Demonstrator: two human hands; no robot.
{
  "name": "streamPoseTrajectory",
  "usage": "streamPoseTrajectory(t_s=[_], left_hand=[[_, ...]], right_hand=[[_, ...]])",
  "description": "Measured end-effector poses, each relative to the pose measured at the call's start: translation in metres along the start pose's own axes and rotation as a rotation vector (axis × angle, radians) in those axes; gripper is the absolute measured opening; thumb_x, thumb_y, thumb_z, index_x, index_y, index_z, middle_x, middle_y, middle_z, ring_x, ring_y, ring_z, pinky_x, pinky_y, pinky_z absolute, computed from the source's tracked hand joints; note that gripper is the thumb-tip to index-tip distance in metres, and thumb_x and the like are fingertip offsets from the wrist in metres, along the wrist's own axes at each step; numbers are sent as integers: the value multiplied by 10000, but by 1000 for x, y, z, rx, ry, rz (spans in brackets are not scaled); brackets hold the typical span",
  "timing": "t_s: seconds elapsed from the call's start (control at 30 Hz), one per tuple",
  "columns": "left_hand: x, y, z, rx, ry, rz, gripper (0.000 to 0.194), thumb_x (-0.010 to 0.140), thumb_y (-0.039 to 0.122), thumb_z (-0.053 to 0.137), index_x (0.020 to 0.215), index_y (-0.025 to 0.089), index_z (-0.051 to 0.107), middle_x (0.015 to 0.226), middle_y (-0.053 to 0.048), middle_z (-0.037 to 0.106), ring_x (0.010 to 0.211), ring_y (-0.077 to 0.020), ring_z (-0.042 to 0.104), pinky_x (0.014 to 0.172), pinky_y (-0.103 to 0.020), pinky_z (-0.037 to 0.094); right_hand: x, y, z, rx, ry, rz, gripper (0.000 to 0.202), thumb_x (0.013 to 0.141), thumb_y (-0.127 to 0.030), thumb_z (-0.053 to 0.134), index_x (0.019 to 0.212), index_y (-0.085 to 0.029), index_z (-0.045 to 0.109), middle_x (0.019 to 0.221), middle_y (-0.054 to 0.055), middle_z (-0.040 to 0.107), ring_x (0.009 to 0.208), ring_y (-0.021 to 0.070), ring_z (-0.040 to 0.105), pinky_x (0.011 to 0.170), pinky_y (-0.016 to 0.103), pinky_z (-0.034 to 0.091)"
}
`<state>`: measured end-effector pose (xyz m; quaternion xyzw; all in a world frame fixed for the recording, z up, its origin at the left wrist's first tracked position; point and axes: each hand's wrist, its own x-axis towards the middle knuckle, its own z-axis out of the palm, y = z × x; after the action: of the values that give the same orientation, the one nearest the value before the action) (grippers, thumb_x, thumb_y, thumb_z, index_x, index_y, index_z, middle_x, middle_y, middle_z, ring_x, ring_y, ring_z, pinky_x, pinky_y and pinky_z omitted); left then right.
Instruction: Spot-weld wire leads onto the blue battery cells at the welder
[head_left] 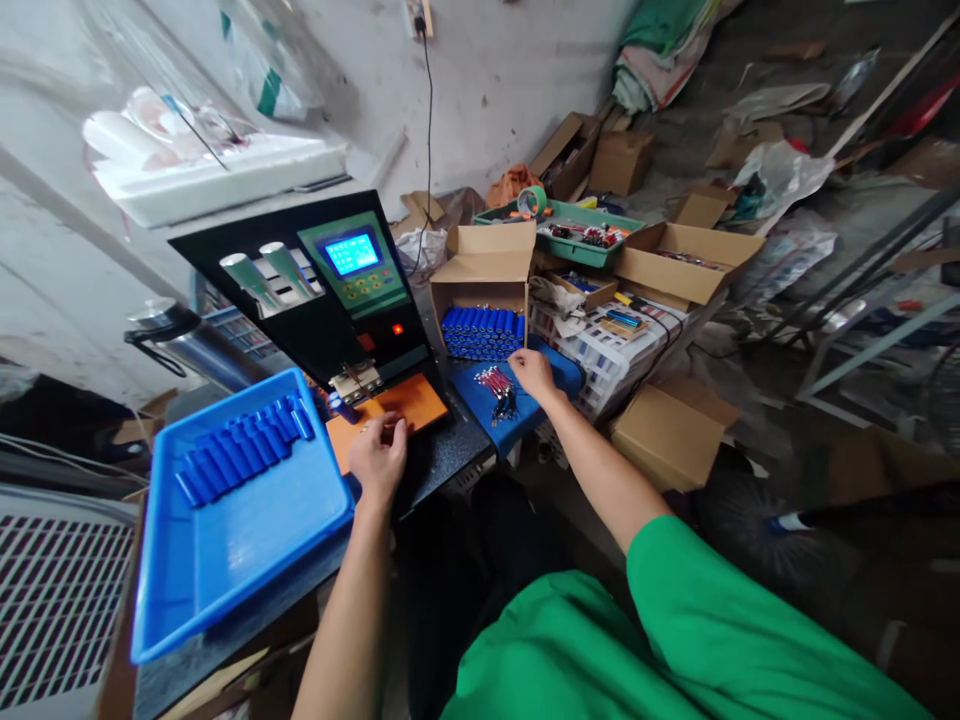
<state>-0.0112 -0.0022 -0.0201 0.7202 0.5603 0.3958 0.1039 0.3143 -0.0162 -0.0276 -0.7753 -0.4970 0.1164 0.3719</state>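
Observation:
My left hand point(379, 455) is over the orange plate point(415, 402) of the black machine, its fingers curled together near a blue cylinder point(343, 407) at the electrodes point(358, 381). Whatever is between those fingers is too small to name. My right hand point(531, 372) is above the blue cloth point(555, 372), beside a bundle of red and black wires point(498, 390); its fingers are pinched and their contents cannot be made out. Behind it, an open cardboard box point(491, 268) holds stacked blue cylinders point(482, 333). The machine's screen point(351, 254) is lit.
A blue tray point(247, 545) with rows of blue cylinders point(240, 448) stands at the left, near a steel flask point(187, 345). Behind to the right are a green tray point(600, 250) and an open box point(686, 262). Another carton point(670, 430) sits lower right.

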Motion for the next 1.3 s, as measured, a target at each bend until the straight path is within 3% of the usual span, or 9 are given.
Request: streamPoseTrajectory(t_s=[0.1,0.27,0.37,0.47,0.73,0.87,1.07,1.3], left_hand=[[0,0,0,2,-1,7,286,876,445,580,988,216,711,852,-35,707,758,-183,648,695,-288,442],[0,-1,0,15,-2,3,278,876,444,580,978,224,716,835,-22,711,771,-182,654,703,-286,438],[-1,0,0,19,-5,6,267,878,429,582,978,221,716,842,-23,714,767,-177,650,701,-283,434],[-1,1,0,26,-16,0,261,883,419,574,981,221,712,851,-23,717,770,-176,647,705,-284,434],[-1,5,-1,41,7,23,272,880,441,567,933,216,709,816,-33,699,760,-185,647,700,-295,435],[-1,3,0,46,18,33,265,881,436,569,935,218,711,822,-33,709,766,-191,654,702,-300,431],[-2,1,1,52,16,37,269,883,439,570,952,221,712,823,-28,714,767,-191,660,699,-297,436],[-2,0,3,26,19,37,272,882,441,569,954,217,707,815,-30,714,747,-188,659,704,-299,445]], right_hand=[[6,0,8,-53,-120,81,226,934,-261,566,964,-185,776,1018,81,780,1007,209,711,856,248,500],[18,-18,17,-184,-217,138,243,911,-265,591,1019,-149,776,1058,162,764,1023,247,708,824,267,499],[21,-26,22,-247,-219,176,288,912,-231,572,1092,-110,760,1091,219,745,1057,272,702,836,285,504],[21,-29,27,-274,-212,159,305,932,-220,533,1125,-146,758,1145,214,734,1104,288,692,868,312,511],[23,-25,31,-285,-251,148,274,942,-283,537,1011,-198,788,1116,156,756,1076,266,708,833,272,502],[24,-23,33,-259,-223,122,248,897,-225,551,970,-209,788,1080,139,766,1043,269,714,797,277,493],[26,-10,35,29,-136,94,171,810,-209,594,786,-180,761,843,63,763,893,216,712,733,237,467],[35,-8,18,515,3,57,159,724,-314,659,652,-173,668,608,3,644,629,154,590,630,245,452]])
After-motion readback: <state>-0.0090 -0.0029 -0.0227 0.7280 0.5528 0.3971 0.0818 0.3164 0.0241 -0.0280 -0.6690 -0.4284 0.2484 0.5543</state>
